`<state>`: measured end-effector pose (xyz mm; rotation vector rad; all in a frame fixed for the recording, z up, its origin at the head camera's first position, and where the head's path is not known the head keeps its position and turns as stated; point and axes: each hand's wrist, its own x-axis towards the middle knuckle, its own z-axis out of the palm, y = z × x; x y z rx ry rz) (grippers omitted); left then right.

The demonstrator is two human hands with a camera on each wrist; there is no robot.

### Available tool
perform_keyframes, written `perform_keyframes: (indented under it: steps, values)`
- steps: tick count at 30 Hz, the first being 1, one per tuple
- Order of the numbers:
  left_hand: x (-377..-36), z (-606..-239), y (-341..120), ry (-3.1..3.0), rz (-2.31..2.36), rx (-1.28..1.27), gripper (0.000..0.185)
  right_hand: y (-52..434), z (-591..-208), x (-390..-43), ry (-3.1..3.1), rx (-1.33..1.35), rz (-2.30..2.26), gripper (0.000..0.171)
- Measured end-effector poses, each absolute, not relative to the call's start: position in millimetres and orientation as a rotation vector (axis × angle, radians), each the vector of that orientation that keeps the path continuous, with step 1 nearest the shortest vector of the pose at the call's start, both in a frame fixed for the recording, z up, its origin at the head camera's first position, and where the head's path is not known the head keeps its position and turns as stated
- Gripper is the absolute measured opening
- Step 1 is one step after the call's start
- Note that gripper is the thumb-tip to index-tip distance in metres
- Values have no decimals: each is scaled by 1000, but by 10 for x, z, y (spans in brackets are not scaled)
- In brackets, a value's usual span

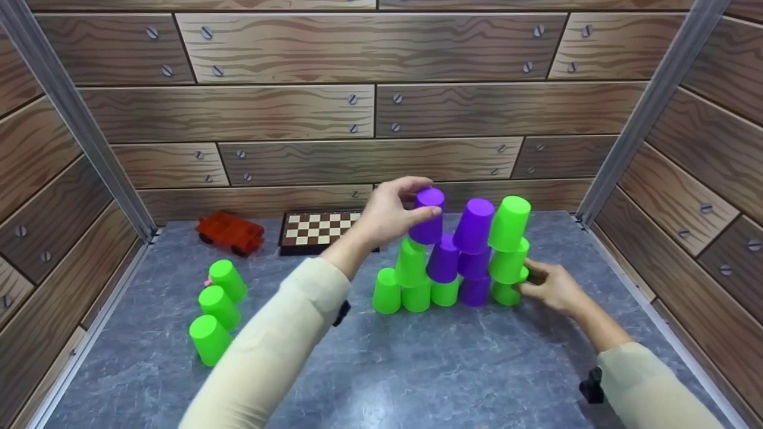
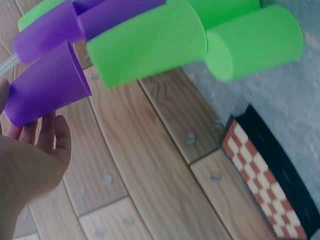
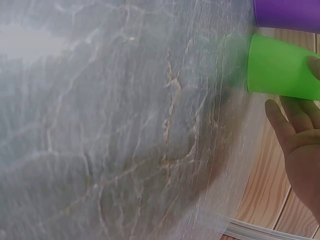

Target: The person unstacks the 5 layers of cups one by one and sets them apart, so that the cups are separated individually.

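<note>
A stack of upside-down green and purple cups stands right of centre in the head view. My left hand [image 1: 390, 211] holds a purple cup [image 1: 427, 217] between thumb and fingers at its upper left, over a green cup [image 1: 411, 265]; whether they touch I cannot tell. The left wrist view shows that purple cup [image 2: 47, 87] with fingers under its side. At the right end, my right hand [image 1: 554, 289] grips the bottom green cup [image 1: 505, 294], its thumb and fingers on opposite sides in the right wrist view. Another purple cup [image 1: 474, 226] and a green cup [image 1: 510, 223] top the right part.
Three green cups [image 1: 218, 307] stand upside down in a row on the left, a small pink thing [image 1: 208, 280] behind them. A red toy car [image 1: 229, 232] and a checkered board [image 1: 319, 229] lie near the back wall. Wood-patterned walls enclose the grey surface [image 1: 381, 363].
</note>
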<state>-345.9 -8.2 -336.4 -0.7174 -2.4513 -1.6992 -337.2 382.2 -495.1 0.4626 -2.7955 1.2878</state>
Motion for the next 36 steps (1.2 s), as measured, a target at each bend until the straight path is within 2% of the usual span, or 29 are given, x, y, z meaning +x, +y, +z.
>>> perform_keyframes:
  steps: [9,17,26,36]
  values:
    - [-3445,-3189,-809,-2442,-1625,-642,59,3808,-4953,-3383,-2789,461,1254,66]
    - [-3436,-3197,-1526,-2514,-1565,-511,60,3801,-4954,-3383,-2792,442,1210,64]
    - [-3457,-3452,-2174,-2635,-1405,-387,61,3798,-4926,-3368,-2788,472,1220,65]
    - [-3447,-3790,-2691,-2735,-1385,-218,62,3789,-4944,-3383,-2790,472,1201,64]
